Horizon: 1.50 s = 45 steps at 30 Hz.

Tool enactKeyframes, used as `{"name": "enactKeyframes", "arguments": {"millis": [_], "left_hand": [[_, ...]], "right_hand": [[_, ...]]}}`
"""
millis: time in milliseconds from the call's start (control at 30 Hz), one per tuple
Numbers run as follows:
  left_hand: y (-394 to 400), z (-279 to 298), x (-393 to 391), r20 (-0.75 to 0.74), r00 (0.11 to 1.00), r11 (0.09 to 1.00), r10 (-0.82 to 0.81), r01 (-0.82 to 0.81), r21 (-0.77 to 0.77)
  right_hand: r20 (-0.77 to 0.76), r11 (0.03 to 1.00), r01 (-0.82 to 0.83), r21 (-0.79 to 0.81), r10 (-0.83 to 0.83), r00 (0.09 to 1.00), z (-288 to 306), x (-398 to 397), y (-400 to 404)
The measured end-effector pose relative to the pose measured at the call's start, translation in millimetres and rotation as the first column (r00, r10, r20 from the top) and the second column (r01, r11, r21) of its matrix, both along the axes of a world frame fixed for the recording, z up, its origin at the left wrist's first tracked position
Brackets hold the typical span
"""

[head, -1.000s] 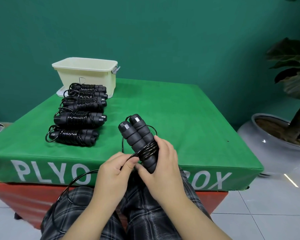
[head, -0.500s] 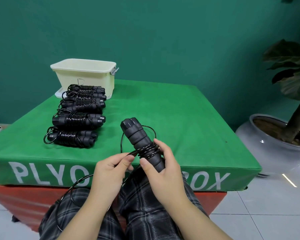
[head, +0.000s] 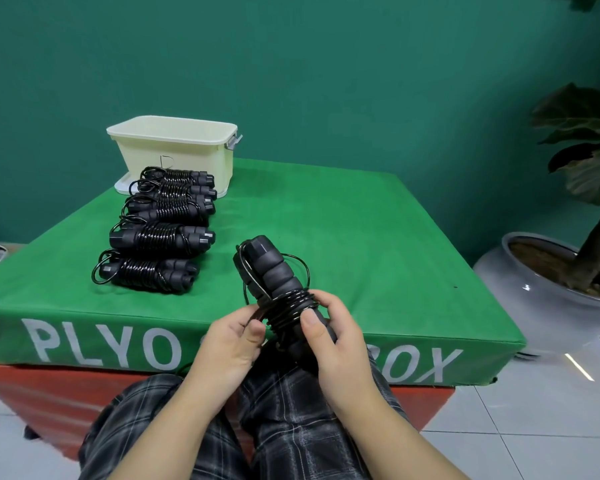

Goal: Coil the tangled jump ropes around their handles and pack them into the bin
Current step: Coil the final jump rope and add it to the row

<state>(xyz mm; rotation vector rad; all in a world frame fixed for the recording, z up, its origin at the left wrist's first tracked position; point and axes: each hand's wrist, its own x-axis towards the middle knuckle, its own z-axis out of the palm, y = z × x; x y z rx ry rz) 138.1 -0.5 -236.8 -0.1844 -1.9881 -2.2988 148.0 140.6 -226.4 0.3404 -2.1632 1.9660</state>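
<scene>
Coiling was under way: my right hand (head: 340,337) gripped the paired black foam handles (head: 278,282) above the green box's (head: 378,244) near edge; my left hand (head: 234,336) pinched the black cord (head: 286,308). Next, further turns, I judged.

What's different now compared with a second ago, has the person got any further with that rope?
The right hand has turned the handles so one now hides the other. The left hand, still pinching the rope, has laid more turns around them. The coiled ropes on the green box and the cream bin stayed put.
</scene>
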Motion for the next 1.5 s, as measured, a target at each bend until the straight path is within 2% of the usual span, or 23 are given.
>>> {"name": "enactKeyframes", "arguments": {"millis": [67, 200, 300, 367, 433, 500, 600, 700, 867, 1000, 1100, 1300, 1367, 1433, 1500], "left_hand": [[0.0, 0.7, -1.6, 0.067, 0.998, 0.998, 0.003, -0.008, 0.069], [-1.9, -1.7, 1.6, 0.031, 0.994, 0.993, 0.102, -0.099, -0.068], [-2.1, -3.1, 3.3, 0.005, 0.985, 0.98, 0.172, -0.17, -0.103], [-0.8, -0.1, 5.6, -0.03, 0.976, 0.96, 0.214, -0.216, -0.18], [-0.1, 2.5, 8.2, -0.07, 0.967, 0.924, 0.247, -0.257, -0.283], [-1.0, 2.7, 8.7, -0.123, 0.952, 0.882, 0.281, -0.307, -0.358], [-3.9, 2.3, 7.5, -0.168, 0.94, 0.846, 0.298, -0.342, -0.409], [-5.4, 0.6, 6.1, -0.176, 0.929, 0.831, 0.325, -0.369, -0.417], [-3.3, 6.7, 13.2, -0.256, 0.923, 0.785, 0.287, -0.38, -0.488], [-2.6, 8.9, 12.5, -0.311, 0.906, 0.775, 0.288, -0.411, -0.479], [-2.1, 10.2, 12.9, -0.314, 0.914, 0.78, 0.257, -0.388, -0.491], [-9.3, 3.2, 7.4, -0.341, 0.915, 0.778, 0.218, -0.374, -0.504], [-11.6, 1.6, 7.7, -0.394, 0.897, 0.749, 0.2, -0.4, -0.529], [-10.7, -0.3, 8.8, -0.473, 0.868, 0.676, 0.151, -0.44, -0.591], [-8.4, -3.5, 8.9, -0.52, 0.844, 0.625, 0.131, -0.478, -0.617]], "right_hand": [[0.009, 1.0, -0.005, -0.019, 0.006, 1.0, -1.7, -1.3, -0.7], [0.01, 1.0, -0.003, -0.029, 0.004, 1.0, -1.9, -3.4, -0.8], [-0.011, 0.998, 0.023, 0.052, -0.023, 1.0, -2.3, -5.4, -2.2], [-0.136, 0.978, 0.121, 0.168, -0.098, 0.986, 0.0, -6.4, -2.8], [-0.282, 0.933, 0.219, 0.285, -0.137, 0.95, -0.5, -8.6, -3.0], [-0.346, 0.892, 0.264, 0.367, -0.132, 0.929, -2.6, -8.4, -5.2], [-0.455, 0.752, 0.391, 0.53, -0.136, 0.88, -4.3, -4.2, -10.0], [-0.426, 0.678, 0.387, 0.625, -0.119, 0.897, -4.2, 0.3, -15.0], [-0.358, 0.676, 0.323, 0.662, -0.093, 0.929, -2.5, -3.5, -8.9], [-0.407, 0.686, 0.338, 0.644, -0.066, 0.911, 1.4, -0.6, -8.7], [-0.3, 0.761, 0.248, 0.6, -0.074, 0.951, -0.5, 0.1, -6.4], [-0.233, 0.778, 0.2, 0.596, -0.071, 0.97, 1.5, 0.2, -5.2], [-0.262, 0.753, 0.241, 0.612, -0.095, 0.96, 0.4, -0.4, -8.8], [-0.366, 0.681, 0.363, 0.636, -0.148, 0.919, -2.5, -4.0, -10.6], [-0.413, 0.608, 0.413, 0.678, -0.149, 0.898, -5.9, -7.8, -10.2]]}}
